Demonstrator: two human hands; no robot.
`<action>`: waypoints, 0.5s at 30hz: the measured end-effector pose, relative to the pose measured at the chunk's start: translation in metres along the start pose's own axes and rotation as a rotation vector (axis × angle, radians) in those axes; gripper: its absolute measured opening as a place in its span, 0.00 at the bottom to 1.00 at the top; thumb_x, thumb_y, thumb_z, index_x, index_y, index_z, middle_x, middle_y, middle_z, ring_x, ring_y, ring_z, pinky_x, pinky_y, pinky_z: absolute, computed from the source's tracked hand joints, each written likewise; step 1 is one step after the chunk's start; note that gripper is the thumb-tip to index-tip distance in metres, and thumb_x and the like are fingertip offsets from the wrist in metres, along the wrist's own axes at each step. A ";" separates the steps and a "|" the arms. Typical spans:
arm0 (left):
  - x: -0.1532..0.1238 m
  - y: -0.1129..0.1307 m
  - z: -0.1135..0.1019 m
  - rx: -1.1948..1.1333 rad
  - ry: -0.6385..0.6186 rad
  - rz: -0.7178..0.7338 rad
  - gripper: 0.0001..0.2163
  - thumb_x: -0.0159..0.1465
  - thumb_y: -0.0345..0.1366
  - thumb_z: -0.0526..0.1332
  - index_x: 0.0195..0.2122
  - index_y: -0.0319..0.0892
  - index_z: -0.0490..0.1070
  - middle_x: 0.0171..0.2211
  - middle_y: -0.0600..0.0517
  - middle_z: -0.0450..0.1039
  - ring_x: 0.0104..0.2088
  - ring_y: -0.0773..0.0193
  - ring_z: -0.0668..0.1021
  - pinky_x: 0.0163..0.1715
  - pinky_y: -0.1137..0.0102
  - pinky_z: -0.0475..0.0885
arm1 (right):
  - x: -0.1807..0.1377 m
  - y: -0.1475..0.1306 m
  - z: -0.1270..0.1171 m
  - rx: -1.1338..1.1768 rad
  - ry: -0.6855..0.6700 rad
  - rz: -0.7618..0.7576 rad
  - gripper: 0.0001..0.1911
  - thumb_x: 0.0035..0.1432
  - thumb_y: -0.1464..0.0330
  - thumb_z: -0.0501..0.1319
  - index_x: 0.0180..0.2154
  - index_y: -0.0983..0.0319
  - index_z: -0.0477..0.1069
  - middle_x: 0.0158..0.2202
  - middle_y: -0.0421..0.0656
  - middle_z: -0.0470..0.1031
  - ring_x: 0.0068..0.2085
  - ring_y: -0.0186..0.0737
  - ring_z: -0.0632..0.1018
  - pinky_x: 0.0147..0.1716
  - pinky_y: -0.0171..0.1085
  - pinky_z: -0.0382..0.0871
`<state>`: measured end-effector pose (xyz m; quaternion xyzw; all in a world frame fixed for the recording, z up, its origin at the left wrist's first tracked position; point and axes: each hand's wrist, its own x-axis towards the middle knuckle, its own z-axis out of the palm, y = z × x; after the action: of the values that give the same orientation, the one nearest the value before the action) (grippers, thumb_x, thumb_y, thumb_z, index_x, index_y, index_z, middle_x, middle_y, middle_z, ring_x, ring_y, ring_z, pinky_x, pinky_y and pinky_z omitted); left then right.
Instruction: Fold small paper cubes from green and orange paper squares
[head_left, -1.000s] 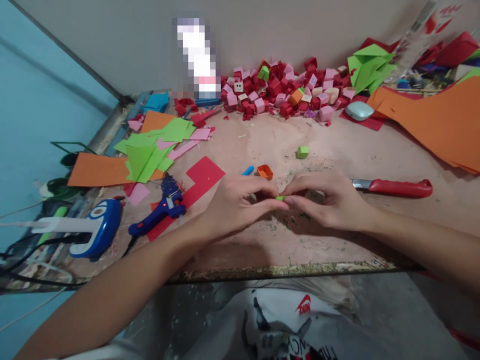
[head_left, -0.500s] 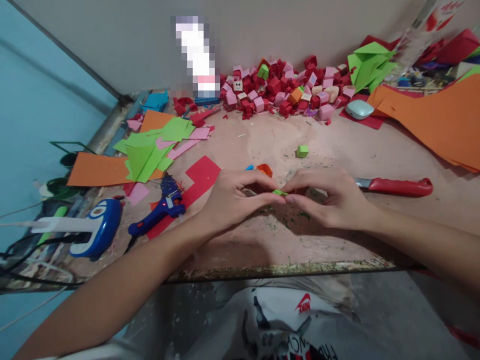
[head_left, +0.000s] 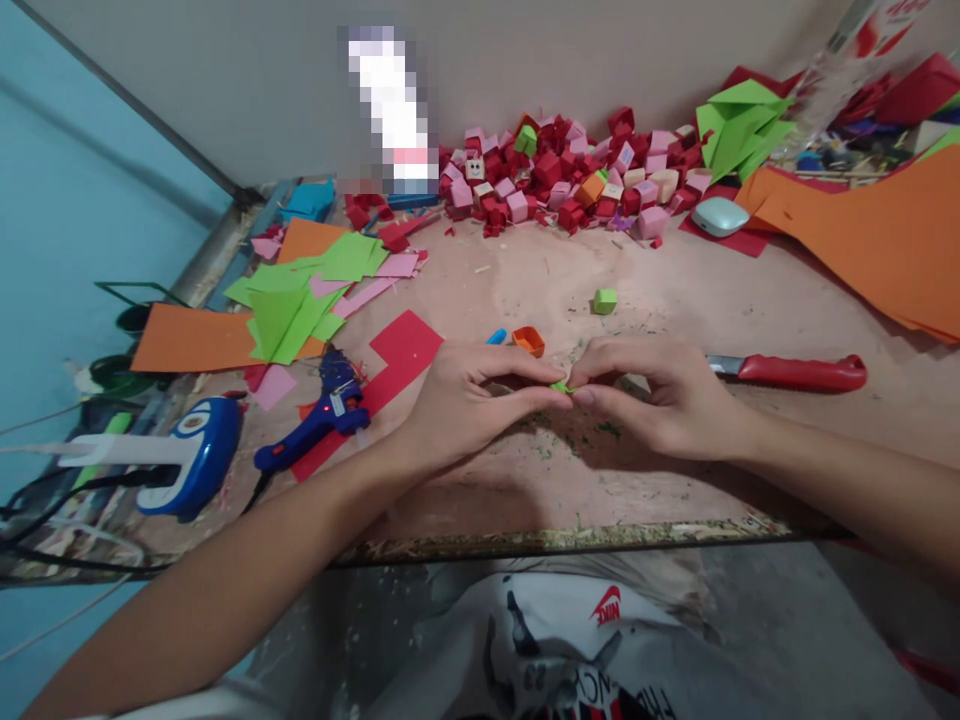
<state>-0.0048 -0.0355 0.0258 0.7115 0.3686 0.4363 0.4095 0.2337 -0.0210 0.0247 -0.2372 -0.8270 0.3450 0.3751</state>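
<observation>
Between the fingertips of both hands sits a small piece of green paper (head_left: 561, 386), mostly covered by the fingers. My left hand (head_left: 480, 395) pinches its left side with thumb and forefinger. From the other side, my right hand (head_left: 649, 395) pinches it too, fingertips close to the left ones. Just behind the left fingers lie an orange folded paper piece (head_left: 529, 341) and a small blue object (head_left: 496, 337). A green paper cube (head_left: 604, 301) rests farther back. Beyond my right hand is a knife with a red handle (head_left: 802, 372), its blade partly hidden by the hand.
A blue glue gun (head_left: 315, 430) lies on red paper (head_left: 405, 350) at left, near a blue-and-white power adapter (head_left: 199, 450) with cables. Green sheets (head_left: 281, 315) pile behind. Red and pink paper cubes (head_left: 555, 180) line the wall; orange sheets (head_left: 862, 240) lie at right.
The fingertips have shifted slightly on the green paper, with the right ones a little farther from the left. The orange piece behind the left hand shows more fully.
</observation>
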 end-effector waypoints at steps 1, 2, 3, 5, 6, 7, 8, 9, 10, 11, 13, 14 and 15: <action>0.000 -0.001 0.000 -0.005 0.003 0.012 0.05 0.61 0.34 0.78 0.38 0.47 0.89 0.36 0.50 0.88 0.33 0.62 0.87 0.34 0.71 0.82 | 0.000 0.000 0.000 0.005 0.005 0.009 0.05 0.70 0.73 0.65 0.41 0.60 0.80 0.37 0.42 0.84 0.35 0.36 0.81 0.37 0.36 0.72; 0.000 -0.002 0.000 -0.005 0.009 0.023 0.05 0.62 0.35 0.78 0.39 0.46 0.89 0.36 0.49 0.88 0.34 0.61 0.87 0.35 0.71 0.83 | 0.001 0.000 0.000 0.008 0.011 0.024 0.04 0.70 0.72 0.65 0.41 0.61 0.80 0.37 0.42 0.84 0.35 0.36 0.81 0.37 0.36 0.72; 0.000 -0.003 0.001 0.000 0.015 0.032 0.05 0.62 0.35 0.78 0.39 0.45 0.89 0.37 0.48 0.88 0.35 0.61 0.87 0.36 0.71 0.83 | 0.001 0.000 0.000 0.010 0.017 0.042 0.04 0.70 0.72 0.66 0.41 0.61 0.80 0.36 0.41 0.84 0.34 0.36 0.80 0.37 0.36 0.72; 0.000 -0.003 0.001 0.032 0.022 0.036 0.05 0.63 0.35 0.77 0.40 0.45 0.89 0.38 0.48 0.88 0.36 0.60 0.88 0.38 0.70 0.84 | 0.001 0.000 0.000 0.021 0.025 0.077 0.04 0.70 0.71 0.66 0.40 0.61 0.80 0.35 0.40 0.84 0.33 0.35 0.80 0.35 0.35 0.72; -0.001 -0.003 0.001 0.050 0.025 0.035 0.05 0.63 0.35 0.77 0.41 0.46 0.89 0.39 0.48 0.89 0.37 0.60 0.88 0.39 0.70 0.84 | 0.001 0.000 0.000 0.031 0.027 0.090 0.04 0.70 0.71 0.66 0.40 0.61 0.80 0.35 0.40 0.83 0.33 0.35 0.79 0.35 0.35 0.72; -0.001 -0.003 0.001 0.064 0.027 0.037 0.05 0.63 0.35 0.77 0.41 0.46 0.89 0.39 0.48 0.89 0.37 0.60 0.88 0.39 0.69 0.84 | 0.001 0.001 0.000 0.045 0.025 0.102 0.04 0.70 0.70 0.67 0.40 0.61 0.80 0.34 0.40 0.83 0.33 0.35 0.79 0.35 0.35 0.71; -0.001 -0.003 0.001 0.072 0.029 0.040 0.05 0.63 0.35 0.77 0.41 0.46 0.89 0.39 0.49 0.89 0.37 0.60 0.88 0.40 0.70 0.84 | 0.001 0.001 0.000 0.060 0.020 0.107 0.04 0.70 0.70 0.67 0.39 0.61 0.80 0.34 0.40 0.83 0.32 0.35 0.79 0.34 0.35 0.71; -0.002 -0.003 0.001 0.073 0.029 0.045 0.05 0.63 0.34 0.77 0.41 0.46 0.89 0.39 0.49 0.89 0.37 0.61 0.88 0.40 0.70 0.84 | 0.001 0.002 0.000 0.074 0.013 0.109 0.04 0.70 0.70 0.66 0.39 0.61 0.81 0.34 0.40 0.83 0.32 0.34 0.79 0.34 0.34 0.71; -0.002 -0.002 0.001 0.070 0.033 0.050 0.05 0.63 0.34 0.77 0.41 0.46 0.89 0.38 0.49 0.89 0.37 0.61 0.88 0.40 0.71 0.84 | 0.002 0.002 0.000 0.086 0.005 0.109 0.05 0.71 0.70 0.66 0.40 0.61 0.81 0.34 0.40 0.83 0.32 0.34 0.79 0.35 0.34 0.71; -0.003 -0.002 0.002 0.064 0.036 0.051 0.05 0.63 0.33 0.77 0.40 0.46 0.89 0.38 0.50 0.89 0.37 0.62 0.88 0.39 0.71 0.84 | 0.002 0.002 -0.001 0.095 -0.001 0.106 0.05 0.71 0.70 0.66 0.40 0.61 0.81 0.34 0.40 0.83 0.33 0.34 0.79 0.35 0.34 0.71; -0.003 -0.002 0.004 0.035 0.044 0.021 0.05 0.62 0.32 0.77 0.40 0.46 0.89 0.38 0.50 0.89 0.37 0.62 0.88 0.39 0.72 0.84 | 0.002 0.003 -0.002 0.109 -0.007 0.104 0.05 0.71 0.71 0.66 0.40 0.61 0.81 0.34 0.40 0.83 0.33 0.34 0.79 0.35 0.34 0.72; -0.003 -0.002 0.005 0.004 0.058 -0.011 0.06 0.62 0.33 0.77 0.41 0.45 0.88 0.38 0.50 0.89 0.37 0.62 0.88 0.39 0.72 0.84 | 0.003 0.003 -0.002 0.113 -0.006 0.105 0.05 0.71 0.71 0.66 0.40 0.60 0.81 0.34 0.40 0.83 0.33 0.34 0.79 0.35 0.35 0.72; -0.003 -0.002 0.006 -0.035 0.077 -0.049 0.08 0.61 0.34 0.78 0.42 0.45 0.88 0.39 0.50 0.88 0.37 0.62 0.88 0.39 0.72 0.84 | 0.003 0.003 -0.003 0.116 -0.003 0.106 0.05 0.71 0.71 0.65 0.40 0.60 0.81 0.35 0.40 0.83 0.33 0.35 0.79 0.35 0.35 0.72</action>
<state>-0.0009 -0.0388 0.0214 0.6776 0.3936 0.4596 0.4179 0.2343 -0.0163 0.0252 -0.2582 -0.7926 0.4120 0.3680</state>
